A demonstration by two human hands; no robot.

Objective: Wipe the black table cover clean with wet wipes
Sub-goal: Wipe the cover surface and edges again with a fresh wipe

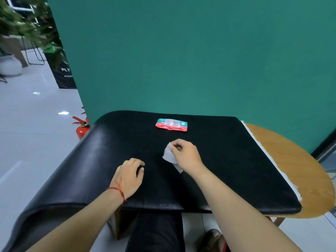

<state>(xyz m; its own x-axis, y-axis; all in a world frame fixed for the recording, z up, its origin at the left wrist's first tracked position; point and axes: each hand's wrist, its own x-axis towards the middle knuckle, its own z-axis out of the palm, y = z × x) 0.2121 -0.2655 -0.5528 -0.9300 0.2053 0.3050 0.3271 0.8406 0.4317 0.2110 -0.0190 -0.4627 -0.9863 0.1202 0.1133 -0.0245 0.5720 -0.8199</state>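
The black table cover (pixel 227 157) lies over a round wooden table and droops off its left side. A red and teal pack of wet wipes (pixel 171 124) lies flat near the cover's far edge. My right hand (pixel 184 153) pinches a crumpled white wet wipe (pixel 168 154) just above the middle of the cover, in front of the pack. My left hand (pixel 130 176) rests on the cover to the left and nearer to me, its fingers curled with nothing in them. A red string is tied round that wrist.
The bare wooden table top (pixel 291 160) shows past the cover's right edge. A teal partition (pixel 181 60) stands right behind the table. A red fire extinguisher (pixel 82 129) sits on the floor at the left. My legs are under the table's front edge.
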